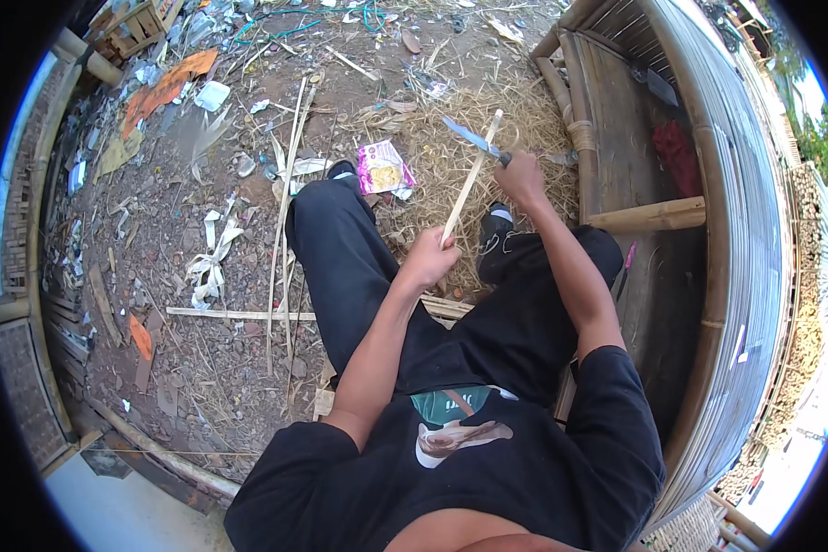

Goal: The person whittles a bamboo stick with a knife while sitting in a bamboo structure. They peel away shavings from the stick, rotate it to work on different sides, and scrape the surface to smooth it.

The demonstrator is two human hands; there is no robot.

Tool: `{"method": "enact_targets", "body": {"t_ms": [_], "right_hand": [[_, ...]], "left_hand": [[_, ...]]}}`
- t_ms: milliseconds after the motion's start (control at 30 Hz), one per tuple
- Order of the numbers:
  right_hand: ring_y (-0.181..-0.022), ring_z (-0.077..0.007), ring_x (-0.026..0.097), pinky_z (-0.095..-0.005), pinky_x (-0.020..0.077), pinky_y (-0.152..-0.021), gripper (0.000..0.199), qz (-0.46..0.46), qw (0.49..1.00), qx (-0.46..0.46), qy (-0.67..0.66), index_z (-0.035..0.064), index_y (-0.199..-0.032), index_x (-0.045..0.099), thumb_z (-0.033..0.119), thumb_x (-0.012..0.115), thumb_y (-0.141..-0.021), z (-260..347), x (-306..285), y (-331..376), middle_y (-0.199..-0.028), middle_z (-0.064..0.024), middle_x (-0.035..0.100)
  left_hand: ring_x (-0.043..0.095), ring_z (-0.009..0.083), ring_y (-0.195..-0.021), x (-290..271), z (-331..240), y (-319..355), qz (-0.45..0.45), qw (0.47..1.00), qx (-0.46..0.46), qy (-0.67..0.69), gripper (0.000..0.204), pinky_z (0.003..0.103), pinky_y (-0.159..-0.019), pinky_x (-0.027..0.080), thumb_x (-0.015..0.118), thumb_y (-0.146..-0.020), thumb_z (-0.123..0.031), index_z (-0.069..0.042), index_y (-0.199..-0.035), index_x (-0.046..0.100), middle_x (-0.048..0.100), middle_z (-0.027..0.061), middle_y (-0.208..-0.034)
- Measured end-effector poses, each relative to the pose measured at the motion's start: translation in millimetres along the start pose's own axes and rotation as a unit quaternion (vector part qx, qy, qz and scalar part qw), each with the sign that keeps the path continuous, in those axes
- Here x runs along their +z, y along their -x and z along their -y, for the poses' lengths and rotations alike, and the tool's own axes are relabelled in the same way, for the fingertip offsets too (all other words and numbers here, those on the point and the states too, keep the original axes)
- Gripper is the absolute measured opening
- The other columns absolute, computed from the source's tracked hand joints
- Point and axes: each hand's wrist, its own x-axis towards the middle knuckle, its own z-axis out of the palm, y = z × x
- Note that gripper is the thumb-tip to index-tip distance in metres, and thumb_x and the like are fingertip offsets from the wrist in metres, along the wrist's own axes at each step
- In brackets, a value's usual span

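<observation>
My left hand (428, 261) is closed round the lower end of a pale bamboo strip (467, 191), which slants up and away to the right over the ground. In my right hand (522, 177) is the dark handle of a knife (472, 136). Its blade points to the far left and crosses the strip near its upper end; whether the edge touches the strip I cannot tell. A pile of pale shavings (515, 101) lies on the ground beneath and beyond both hands.
Long bamboo strips (285, 212) lie on the littered ground at my left, one crossing them (239, 315). A pink food packet (384, 167) lies beside my foot. Close on my right stands a bamboo bench (649, 216) with a red cloth (676, 156). An orange sheet (166, 87) lies far left.
</observation>
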Motion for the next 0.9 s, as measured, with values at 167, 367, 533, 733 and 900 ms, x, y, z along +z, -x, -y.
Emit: {"method": "enact_targets", "body": {"t_ms": [167,367,533,733,900], "right_hand": [[-0.082,-0.0417,0.061,-0.0471,0.0492,-0.074,0.023,0.015,0.999,-0.004,0.039,0.0013,-0.081,0.066,0.020,0.057,-0.071,-9.8,3.0,-15.2,-0.082,-0.0242,0.063],[-0.081,-0.0398,0.063,-0.0467,0.0500,-0.074,0.027,0.036,0.993,-0.044,0.106,0.0005,-0.085,0.066,0.022,0.058,-0.071,-26.6,9.2,-36.4,-0.086,-0.0236,0.064],[-0.088,-0.0381,0.064,-0.0450,0.0515,-0.075,0.027,-0.007,0.983,0.126,0.135,0.0031,-0.088,0.069,0.023,0.058,-0.074,-89.2,-6.9,-57.4,-0.091,-0.0232,0.065],[-0.096,-0.0394,0.061,-0.0434,0.0495,-0.082,0.032,-0.071,0.973,0.203,0.083,-0.0027,-0.094,0.066,0.022,0.056,-0.075,-102.4,-82.9,-67.1,-0.098,-0.0269,0.063],[-0.091,-0.0389,0.062,-0.0455,0.0486,-0.081,0.029,-0.017,0.990,0.137,-0.003,-0.0054,-0.086,0.065,0.020,0.058,-0.074,-58.4,-55.2,-25.5,-0.090,-0.0274,0.063]], "left_hand": [[0.035,0.0038,-0.054,0.9,5.4,-0.6,0.004,1.000,0.005,-0.026,0.019,0.024,-0.047,0.030,0.058,-0.073,-0.001,-0.007,-0.070,0.041,0.038,-0.0046,-0.063],[0.036,0.0037,-0.054,4.5,6.4,0.0,-0.014,1.000,-0.007,0.027,0.020,0.023,-0.048,0.030,0.059,-0.074,-0.002,-0.008,-0.070,0.040,0.037,-0.0054,-0.062],[0.037,0.0032,-0.049,4.5,3.2,5.4,0.023,0.999,-0.012,0.035,0.020,0.022,-0.043,0.028,0.056,-0.073,-0.001,-0.011,-0.069,0.039,0.042,-0.0044,-0.060],[0.045,0.0059,-0.050,-2.6,-2.6,7.0,0.011,0.994,-0.078,0.075,0.018,0.024,-0.045,0.037,0.055,-0.075,-0.002,-0.009,-0.068,0.041,0.044,-0.0033,-0.059],[0.046,0.0068,-0.047,-2.1,8.8,-1.5,-0.006,0.997,-0.072,0.034,0.017,0.025,-0.043,0.038,0.058,-0.077,-0.006,-0.007,-0.067,0.044,0.046,-0.0023,-0.058]]}}
